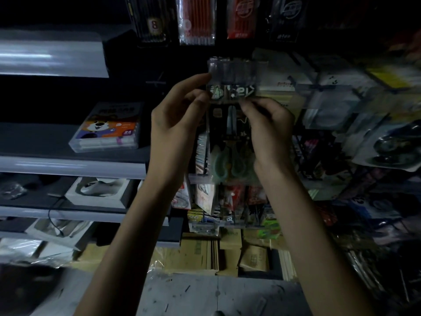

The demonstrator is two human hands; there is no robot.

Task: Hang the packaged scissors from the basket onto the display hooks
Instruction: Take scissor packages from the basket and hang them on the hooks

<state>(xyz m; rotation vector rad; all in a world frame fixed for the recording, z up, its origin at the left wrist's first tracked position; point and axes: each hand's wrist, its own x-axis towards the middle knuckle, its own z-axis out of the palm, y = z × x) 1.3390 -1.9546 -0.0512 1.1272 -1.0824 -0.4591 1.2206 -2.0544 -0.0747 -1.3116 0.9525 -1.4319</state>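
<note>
Head view is dim and smeared at the right, so the hook itself is lost behind a clear tag strip (230, 68). The packaged scissors (231, 142) are held upright before the display, pale green handles low and blurred, blades partly hidden by fingers. The left grip (173, 124) pinches the card's upper left edge. The right grip (268, 131) pinches its upper right, fingers curled close.

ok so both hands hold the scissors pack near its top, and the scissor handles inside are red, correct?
Not quite. The head view shows the handles are pale green, not red. The rest stands: the left hand and the right hand both hold the scissors pack near its top.
</note>
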